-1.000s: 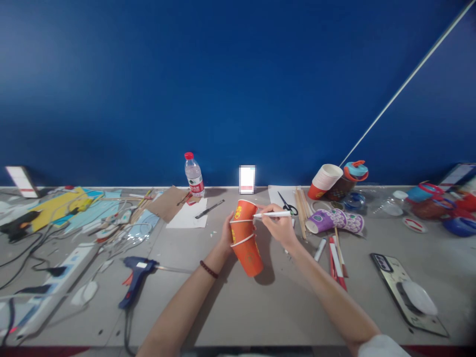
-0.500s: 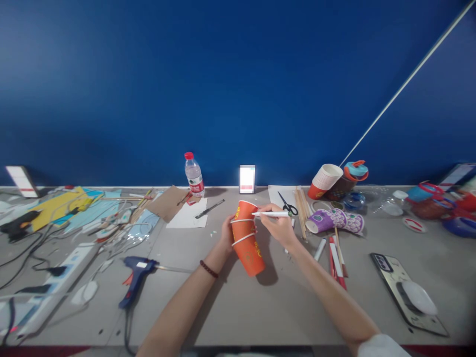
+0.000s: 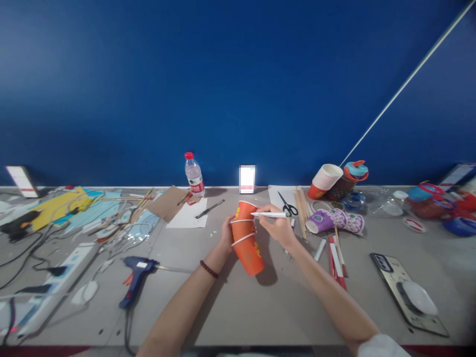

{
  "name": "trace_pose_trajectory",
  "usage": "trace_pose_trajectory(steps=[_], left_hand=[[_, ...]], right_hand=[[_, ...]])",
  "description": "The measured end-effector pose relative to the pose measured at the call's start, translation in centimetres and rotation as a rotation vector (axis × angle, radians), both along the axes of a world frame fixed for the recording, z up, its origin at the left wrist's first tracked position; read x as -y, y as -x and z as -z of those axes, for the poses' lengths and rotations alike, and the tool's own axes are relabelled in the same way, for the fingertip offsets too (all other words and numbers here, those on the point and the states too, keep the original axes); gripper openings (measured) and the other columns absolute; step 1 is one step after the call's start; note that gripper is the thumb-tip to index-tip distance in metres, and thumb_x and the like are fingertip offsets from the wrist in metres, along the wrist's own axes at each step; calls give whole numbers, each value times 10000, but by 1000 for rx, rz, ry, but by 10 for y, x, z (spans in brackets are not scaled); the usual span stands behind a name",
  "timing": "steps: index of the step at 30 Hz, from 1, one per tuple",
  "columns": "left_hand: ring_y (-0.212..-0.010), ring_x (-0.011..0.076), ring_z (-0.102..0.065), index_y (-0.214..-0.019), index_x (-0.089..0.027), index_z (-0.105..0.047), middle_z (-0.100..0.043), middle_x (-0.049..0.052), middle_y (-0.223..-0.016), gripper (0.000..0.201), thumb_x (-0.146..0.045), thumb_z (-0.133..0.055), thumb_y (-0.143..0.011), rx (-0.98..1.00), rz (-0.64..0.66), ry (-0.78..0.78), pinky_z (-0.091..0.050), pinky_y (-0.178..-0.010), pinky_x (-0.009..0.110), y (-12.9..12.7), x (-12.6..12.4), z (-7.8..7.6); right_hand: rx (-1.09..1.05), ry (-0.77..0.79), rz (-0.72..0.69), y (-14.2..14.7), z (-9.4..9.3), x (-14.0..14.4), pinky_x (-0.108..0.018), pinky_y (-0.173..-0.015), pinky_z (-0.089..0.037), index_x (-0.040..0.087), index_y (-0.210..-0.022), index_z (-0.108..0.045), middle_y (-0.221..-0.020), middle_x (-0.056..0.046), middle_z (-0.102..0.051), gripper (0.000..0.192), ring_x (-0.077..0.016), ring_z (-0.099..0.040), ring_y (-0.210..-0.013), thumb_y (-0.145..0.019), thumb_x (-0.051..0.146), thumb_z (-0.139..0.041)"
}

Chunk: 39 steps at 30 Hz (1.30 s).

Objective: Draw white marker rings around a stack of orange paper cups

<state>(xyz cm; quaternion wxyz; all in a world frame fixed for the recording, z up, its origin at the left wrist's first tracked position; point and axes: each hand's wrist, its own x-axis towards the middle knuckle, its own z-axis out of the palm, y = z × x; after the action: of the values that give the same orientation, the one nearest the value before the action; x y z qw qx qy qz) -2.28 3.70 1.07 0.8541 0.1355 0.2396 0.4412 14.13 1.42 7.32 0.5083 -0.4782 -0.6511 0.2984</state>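
A stack of orange paper cups (image 3: 247,238) leans tilted above the middle of the table (image 3: 238,307), its left side in the closed grip of the left hand (image 3: 226,232). The right hand (image 3: 278,225) pinches a white pen (image 3: 270,214), tip at the top cup. Scissors (image 3: 288,204), wooden sticks (image 3: 300,208) and a purple cup (image 3: 327,220) lie just right; a blue glue gun (image 3: 134,277) lies well left.

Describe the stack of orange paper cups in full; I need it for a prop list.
The stack of orange paper cups looks like three nested cups with white rims and yellow print. It is tilted, mouth up and away, base toward the grey table. The left hand grips its side; the right hand holds a white pen with its tip at the upper cup.
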Motion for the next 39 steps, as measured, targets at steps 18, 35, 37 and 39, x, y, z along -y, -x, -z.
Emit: trace_pose_trajectory(steps=[18,35,37,39], left_hand=[[-682,258,-677,-923,-48,-691,-723,160,-774,463,-417,-425,-838,8,16,25,-518,-684,356,0,0,-1],[-685,259,-677,-935,-31,-687,-722,165,-783,470,-418,-440,-832,41,12,17,-520,-689,357,1,-1,2],[-692,262,-678,-952,-37,-684,-722,165,-779,488,-445,-438,-847,47,29,21,-521,-695,364,1,-2,3],[-690,260,-679,-966,-43,-683,-721,161,-776,535,-505,-433,-864,53,51,25,-522,-693,365,1,-3,3]], right_hand=[[-34,-25,23,-3,7,-5,-378,-801,-569,227,-795,-630,-910,-65,-756,81,-239,-710,-897,-798,295,-587],[-1,-32,34,0,4,-3,-350,-763,-556,231,-713,-600,-951,-68,-768,45,-242,-721,-863,-735,257,-570],[-2,-24,25,-1,5,-4,-356,-778,-553,232,-718,-599,-957,-67,-766,37,-246,-719,-893,-736,251,-573],[-26,-9,15,-2,7,-5,-362,-791,-550,234,-721,-593,-945,-67,-763,32,-255,-713,-941,-740,249,-573]])
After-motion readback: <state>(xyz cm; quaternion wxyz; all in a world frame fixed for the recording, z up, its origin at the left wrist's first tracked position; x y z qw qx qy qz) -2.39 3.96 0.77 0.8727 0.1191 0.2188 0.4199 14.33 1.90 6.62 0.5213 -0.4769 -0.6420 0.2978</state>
